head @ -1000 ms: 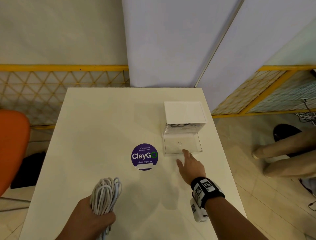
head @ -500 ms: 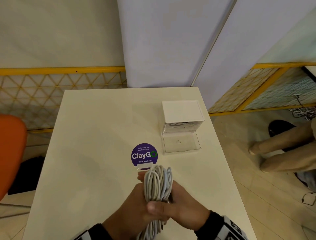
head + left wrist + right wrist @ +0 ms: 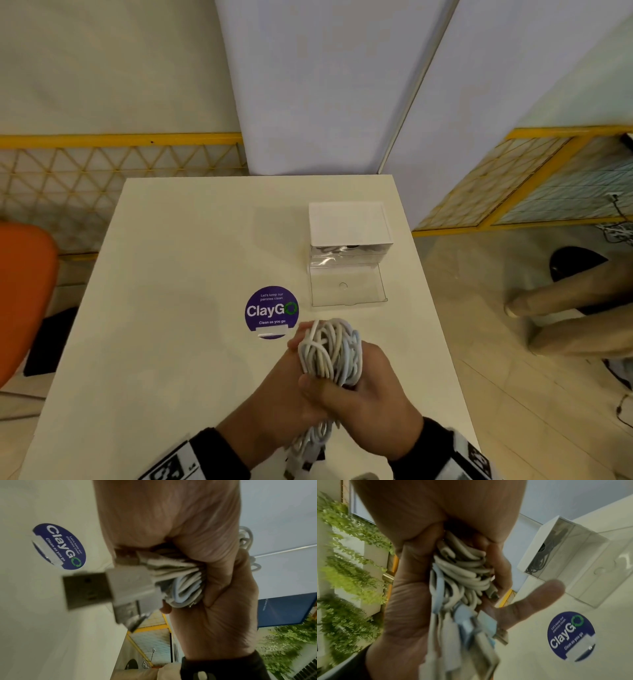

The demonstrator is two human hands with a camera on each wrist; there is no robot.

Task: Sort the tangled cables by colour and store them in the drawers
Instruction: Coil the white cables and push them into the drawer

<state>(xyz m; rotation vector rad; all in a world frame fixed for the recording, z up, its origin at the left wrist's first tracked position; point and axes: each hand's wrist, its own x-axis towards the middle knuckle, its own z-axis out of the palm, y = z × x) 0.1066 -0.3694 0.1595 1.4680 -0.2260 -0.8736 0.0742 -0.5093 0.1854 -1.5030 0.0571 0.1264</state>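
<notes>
Hands, left (image 3: 291,394) and right (image 3: 373,394), clasp white cable bundle (image 3: 330,349).

Black wristband (image 3: 445,445) on right wrist; black wristband (image 3: 212,455) on left; white tags with black square markings on both

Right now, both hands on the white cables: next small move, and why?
Probably carry the bundle of white cables forward to the pulled-out clear plastic drawer: both the left hand and right hand grip it, the drawer looks empty, and dark cables occupy the upper drawer.
</notes>
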